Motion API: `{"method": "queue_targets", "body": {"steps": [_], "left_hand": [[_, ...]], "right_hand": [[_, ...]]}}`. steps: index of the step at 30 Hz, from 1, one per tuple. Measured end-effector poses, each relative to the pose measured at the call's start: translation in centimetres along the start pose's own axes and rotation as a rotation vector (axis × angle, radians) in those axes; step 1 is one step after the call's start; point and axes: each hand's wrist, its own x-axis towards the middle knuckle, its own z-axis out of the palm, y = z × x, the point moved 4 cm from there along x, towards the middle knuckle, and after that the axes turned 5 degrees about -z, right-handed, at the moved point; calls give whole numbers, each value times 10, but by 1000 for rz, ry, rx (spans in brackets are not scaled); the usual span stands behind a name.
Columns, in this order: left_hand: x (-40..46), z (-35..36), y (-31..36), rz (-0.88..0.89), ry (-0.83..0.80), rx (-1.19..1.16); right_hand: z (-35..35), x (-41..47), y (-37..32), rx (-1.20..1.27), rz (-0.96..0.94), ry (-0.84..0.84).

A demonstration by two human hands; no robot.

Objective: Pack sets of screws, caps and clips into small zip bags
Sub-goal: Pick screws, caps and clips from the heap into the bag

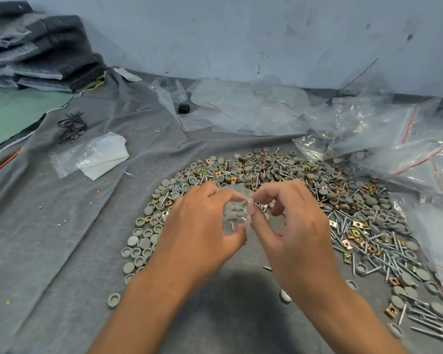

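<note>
Seen from the head camera, two bare hands meet above a grey felt cloth (62,226) covering the work surface. The left hand (200,226) curls its fingers and thumb around a small clear plastic zip bag (234,213) that already shows grey caps and a screw inside. The right hand (292,226) pinches the bag's top edge between thumb and forefinger. Just behind and to the right of the bag spreads a wide heap of round grey plastic caps (143,241), silver metal screws (384,254) and small square brass-coloured clips (357,224). Right of the heap lie filled clear bags with red zip strips (407,149). Far left of the heap lies a flat stack of empty clear bags (92,157).
</note>
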Motion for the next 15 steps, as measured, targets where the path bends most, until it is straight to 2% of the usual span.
{"method": "queue_targets", "body": {"steps": [2, 5, 7, 11, 15], "left_hand": [[3, -9, -7, -43, 51, -18], [7, -33, -24, -159, 285, -63], [7, -43, -29, -199, 387, -43], [7, -40, -24, -197, 324, 50], [6, -26, -22, -195, 215, 111]], "right_hand": [[1, 0, 9, 26, 38, -22], [20, -8, 25, -59, 111, -337], [34, -18, 29, -127, 76, -507], [53, -25, 26, -189, -73, -657], [59, -28, 25, -289, -168, -684]]}}
